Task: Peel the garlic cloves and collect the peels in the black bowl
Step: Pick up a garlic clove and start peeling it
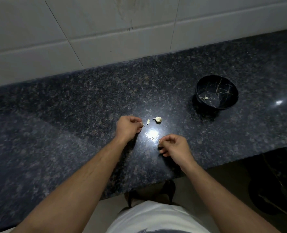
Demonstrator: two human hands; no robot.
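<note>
The left hand (128,127) hovers low over the dark granite counter (72,106) with its back to the camera, fingers curled under, thumb and forefinger pinching a small pale bit at their tips (peel or clove, too small to tell). The right hand (174,146) sits nearer the counter's front edge, also curled, pinching a tiny pale scrap at its fingertips; what it is cannot be made out. Both forearms reach in bare from the bottom of the view.

Just beside the left fingertips lies a loose peel sliver (148,122), and a little farther right an unpeeled garlic clove (158,119). Between the hands a lamp glare washes out some small fragments (152,138). The black bowl (230,91) stands well apart, far right, with one pale piece (206,98) inside. Tiled wall (89,31) behind.
</note>
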